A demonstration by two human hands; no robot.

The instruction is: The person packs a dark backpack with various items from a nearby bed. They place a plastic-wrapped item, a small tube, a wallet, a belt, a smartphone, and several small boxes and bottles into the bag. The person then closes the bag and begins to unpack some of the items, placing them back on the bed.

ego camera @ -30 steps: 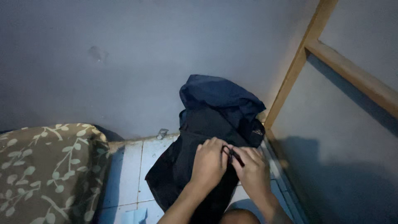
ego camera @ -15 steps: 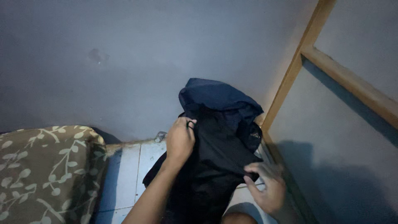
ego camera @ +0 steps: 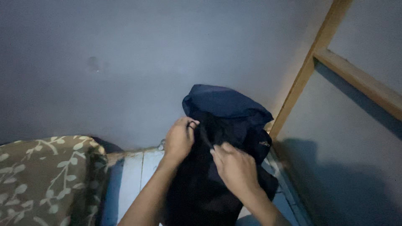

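A dark blue and black backpack (ego camera: 228,113) leans against the grey wall on the tiled floor. My left hand (ego camera: 180,138) grips a small ring-shaped zipper pull at the backpack's upper left side. My right hand (ego camera: 234,167) pinches the black fabric or a thin strap just below and to the right of the left hand. Both forearms reach up from the bottom of the view and hide the lower front of the backpack.
A brown cushion with a pale leaf pattern (ego camera: 42,175) lies at the lower left. A wooden frame (ego camera: 305,71) runs up the right side, with a horizontal rail (ego camera: 364,81). Pale floor tiles (ego camera: 134,167) show between cushion and backpack.
My right hand has come up from the backpack's lower right edge to the fabric near my left hand. My left hand stays at the upper left zipper pull.
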